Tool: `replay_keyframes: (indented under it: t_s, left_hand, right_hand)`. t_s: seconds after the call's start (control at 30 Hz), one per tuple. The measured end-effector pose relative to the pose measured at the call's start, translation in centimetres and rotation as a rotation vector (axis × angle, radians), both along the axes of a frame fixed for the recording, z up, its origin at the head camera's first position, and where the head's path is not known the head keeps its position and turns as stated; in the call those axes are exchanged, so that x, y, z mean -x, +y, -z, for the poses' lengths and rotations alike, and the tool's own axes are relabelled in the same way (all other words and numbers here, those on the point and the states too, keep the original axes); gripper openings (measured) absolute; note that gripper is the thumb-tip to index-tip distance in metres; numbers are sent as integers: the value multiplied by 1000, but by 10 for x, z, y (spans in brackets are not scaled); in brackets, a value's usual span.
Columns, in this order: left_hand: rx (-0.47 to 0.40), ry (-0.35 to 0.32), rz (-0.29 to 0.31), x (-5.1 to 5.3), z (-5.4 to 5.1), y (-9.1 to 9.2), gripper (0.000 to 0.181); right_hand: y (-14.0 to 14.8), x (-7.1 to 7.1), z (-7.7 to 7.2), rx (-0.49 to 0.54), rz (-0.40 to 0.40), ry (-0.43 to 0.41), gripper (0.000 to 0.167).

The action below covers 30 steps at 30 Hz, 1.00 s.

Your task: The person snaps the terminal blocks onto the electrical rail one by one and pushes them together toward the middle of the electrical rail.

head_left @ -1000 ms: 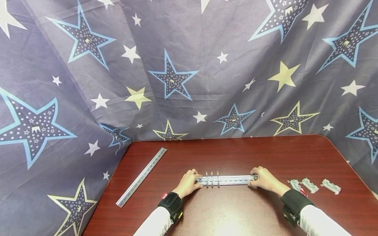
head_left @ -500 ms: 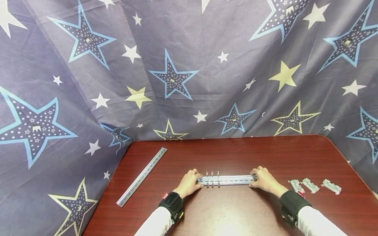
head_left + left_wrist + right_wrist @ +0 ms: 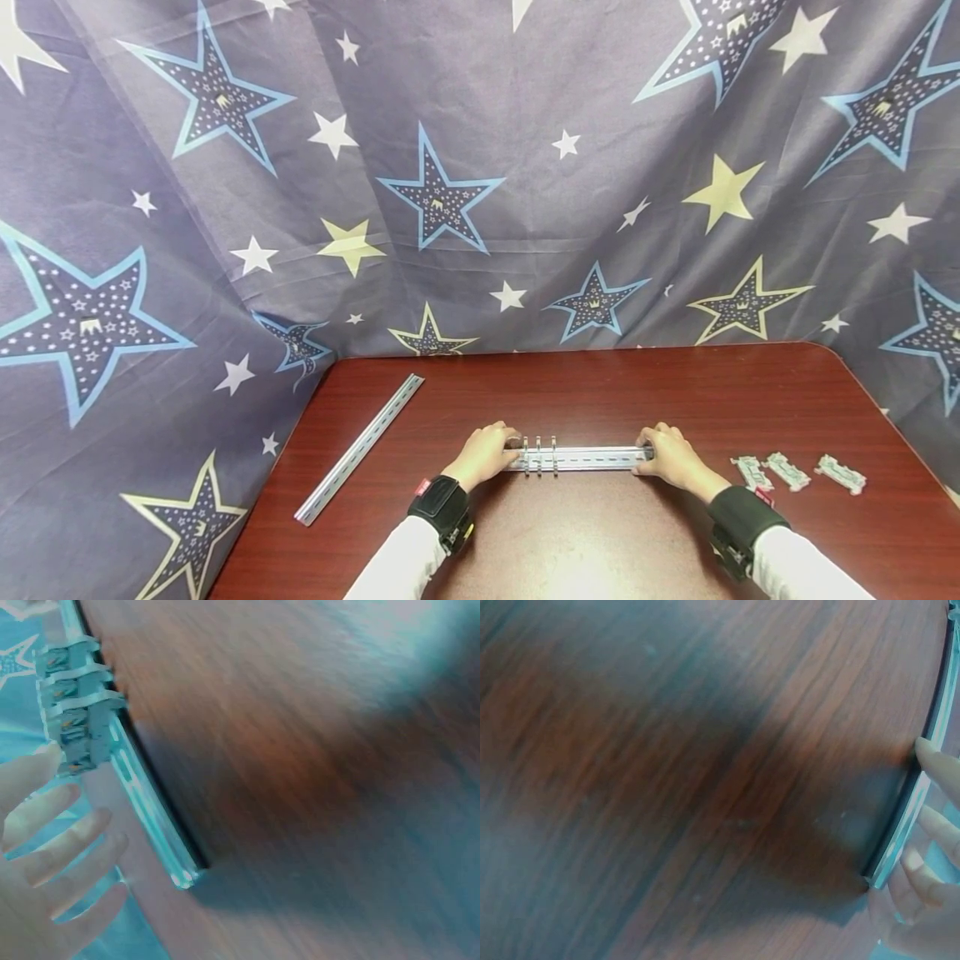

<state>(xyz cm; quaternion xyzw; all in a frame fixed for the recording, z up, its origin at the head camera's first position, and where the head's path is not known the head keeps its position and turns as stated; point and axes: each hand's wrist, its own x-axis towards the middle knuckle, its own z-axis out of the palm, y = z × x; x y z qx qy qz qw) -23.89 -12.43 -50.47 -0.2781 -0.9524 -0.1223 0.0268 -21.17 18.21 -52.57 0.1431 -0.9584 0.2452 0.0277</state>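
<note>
A slotted metal DIN rail [image 3: 600, 458] lies crosswise on the table before me. Three terminal blocks [image 3: 539, 457] stand on it side by side, left of its middle. My left hand [image 3: 483, 454] is at the rail's left end; in the left wrist view its fingers [image 3: 64, 847] are spread, off the rail, and one fingertip touches or nearly touches the end terminal block [image 3: 75, 746]. My right hand [image 3: 670, 457] pinches the rail's right end, thumb on the near side and fingers on the far side, as the right wrist view of the rail [image 3: 911, 810] shows.
Another bare DIN rail [image 3: 360, 450] lies slanted at the table's left. Three loose pale terminal blocks [image 3: 787, 472] lie flat beyond my right wrist. A star-patterned cloth [image 3: 480, 167] hangs behind the wooden table [image 3: 585, 392].
My left hand has let go of the rail's left end and shifted right along it towards the blocks. My right hand keeps its hold, and the rail stays nearly in place.
</note>
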Motion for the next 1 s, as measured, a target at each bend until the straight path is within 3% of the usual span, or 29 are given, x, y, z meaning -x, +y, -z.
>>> replay_keyframes:
  t_s: [0.2, 0.43, 0.8, 1.0]
  left_hand:
    - [-61, 64, -5, 1, -9, 13, 26]
    - [-123, 36, 65, 0, -16, 26, 28]
    - [-95, -3, 83, -4, -13, 43, 34]
    - [-65, -1, 93, -5, -8, 45, 41]
  right_hand:
    - [0, 1, 0, 1, 7, -9, 37]
    - [0, 2, 1, 6, 11, -15, 36]
    - [1, 2, 3, 20, 7, -3, 39]
    - [7, 8, 17, 72, -29, 87, 41]
